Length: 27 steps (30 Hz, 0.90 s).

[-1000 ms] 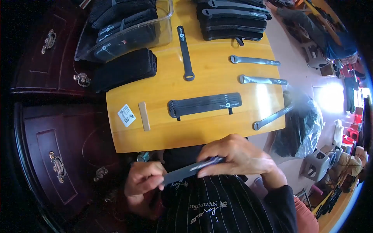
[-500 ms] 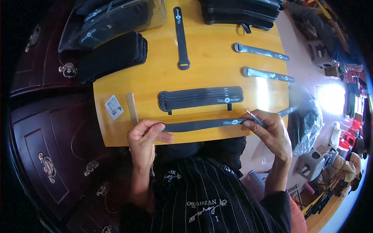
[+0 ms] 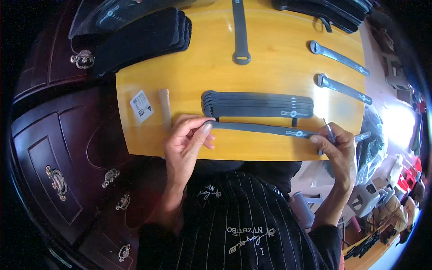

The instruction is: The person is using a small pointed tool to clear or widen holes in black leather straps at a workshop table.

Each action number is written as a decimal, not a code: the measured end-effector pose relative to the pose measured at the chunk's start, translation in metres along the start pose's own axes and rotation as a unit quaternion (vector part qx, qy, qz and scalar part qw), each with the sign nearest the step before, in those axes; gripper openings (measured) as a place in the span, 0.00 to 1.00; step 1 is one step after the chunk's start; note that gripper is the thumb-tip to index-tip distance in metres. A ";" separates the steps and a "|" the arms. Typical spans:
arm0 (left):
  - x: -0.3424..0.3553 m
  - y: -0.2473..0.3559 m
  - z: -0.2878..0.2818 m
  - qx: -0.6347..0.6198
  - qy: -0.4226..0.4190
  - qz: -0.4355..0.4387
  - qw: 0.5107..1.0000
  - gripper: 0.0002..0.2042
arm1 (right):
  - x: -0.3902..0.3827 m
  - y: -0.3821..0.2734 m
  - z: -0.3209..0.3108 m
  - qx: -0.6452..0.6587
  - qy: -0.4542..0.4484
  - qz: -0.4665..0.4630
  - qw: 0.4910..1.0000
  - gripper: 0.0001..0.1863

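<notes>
Between my two hands stretches a dark grey strap (image 3: pixel 261 129) with a pale print near its right end. My left hand (image 3: pixel 185 143) pinches its left end between thumb and forefinger. My right hand (image 3: pixel 339 148) grips the other end, and a slim pointed tool like a pen (image 3: pixel 331 134) is also held in its fingers. Just beyond the held strap, a fanned stack of like straps (image 3: pixel 258 104) lies flat on the yellow table (image 3: pixel 189 81). Two short dark tabs stick out from under the stack's near edge.
Single straps (image 3: pixel 241 36) lie farther back and along the right side. Dark stacks stand at the back left (image 3: pixel 148 40) and back right (image 3: pixel 333 11). A white label (image 3: pixel 141 106) and a tan strip (image 3: pixel 164 108) lie left. Dark drawers (image 3: pixel 54 166) border the table's left.
Both hands have brought the held strap closer to the stack's near edge, its left end now right by it. My view has shifted, so the table's things appear farther right and higher.
</notes>
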<state>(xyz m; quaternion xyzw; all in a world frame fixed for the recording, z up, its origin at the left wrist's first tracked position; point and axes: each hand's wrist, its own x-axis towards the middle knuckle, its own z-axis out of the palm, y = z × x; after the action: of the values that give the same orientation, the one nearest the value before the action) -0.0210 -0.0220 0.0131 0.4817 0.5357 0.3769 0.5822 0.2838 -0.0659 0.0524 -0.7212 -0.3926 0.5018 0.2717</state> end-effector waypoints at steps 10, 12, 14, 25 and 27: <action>0.006 -0.001 0.012 0.033 0.090 -0.012 0.995 0.06 | 0.007 0.003 0.002 -0.036 0.010 0.001 0.999 0.14; 0.006 -0.001 0.013 0.067 0.104 -0.015 0.992 0.06 | 0.009 0.002 0.001 -0.054 0.012 0.004 0.998 0.14; 0.007 -0.003 0.014 0.089 0.105 -0.006 0.990 0.06 | 0.010 0.002 0.001 -0.073 0.016 0.008 0.997 0.15; 0.010 0.000 0.014 0.123 0.107 -0.012 0.986 0.06 | 0.017 0.001 0.009 -0.054 0.040 -0.016 0.998 0.13; 0.010 0.000 0.013 0.113 0.110 -0.019 0.987 0.06 | 0.018 0.001 0.010 -0.055 0.037 -0.014 0.998 0.13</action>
<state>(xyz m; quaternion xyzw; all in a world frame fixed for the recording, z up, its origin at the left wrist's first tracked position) -0.0072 -0.0144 0.0096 0.4898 0.6448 0.3537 0.4681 0.2783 -0.0513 0.0388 -0.7476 -0.4190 0.4487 0.2531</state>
